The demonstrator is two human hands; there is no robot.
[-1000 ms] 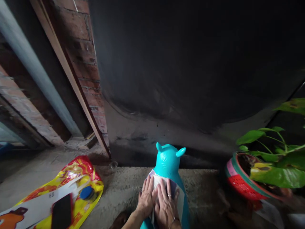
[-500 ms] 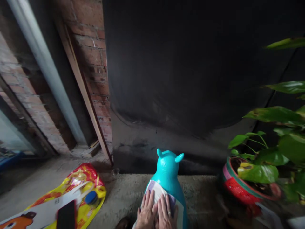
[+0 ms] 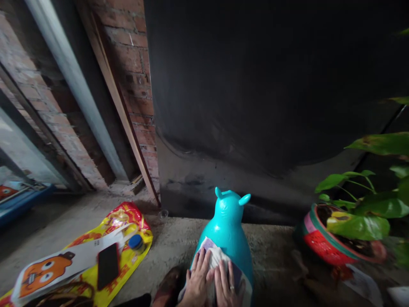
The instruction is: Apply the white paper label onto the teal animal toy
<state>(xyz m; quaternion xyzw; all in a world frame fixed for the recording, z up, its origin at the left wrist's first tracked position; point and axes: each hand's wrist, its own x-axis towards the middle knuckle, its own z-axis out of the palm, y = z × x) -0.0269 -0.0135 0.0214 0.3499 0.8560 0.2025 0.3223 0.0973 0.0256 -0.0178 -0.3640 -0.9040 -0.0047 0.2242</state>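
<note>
The turquoise animal figure [image 3: 228, 228] stands upright at the near middle of the scene, its eared head on the far side, close to the dark panel [image 3: 249, 106]. Its base is hidden. A white-and-purple cloth [image 3: 219, 255] drapes over the near part of its rounded back. The left hand [image 3: 197, 275] and right hand [image 3: 225, 283] lie side by side on the cloth, palms down, fingers extended and slightly spread; neither grips anything.

With the cloth merely pressed, it could slide on the glossy curve if pressure drops or the push turns sideways, and its edge might bunch under the fingers. The figure looks light and possibly inflated, so off-centre weight could tip or roll it, perhaps leftward against the shoe [image 3: 168, 285] just beside it. A hard forward push might drive the head into the panel. The phone [image 3: 108, 265] and potted plant [image 3: 334, 238] sit farther off, at less risk.
</note>
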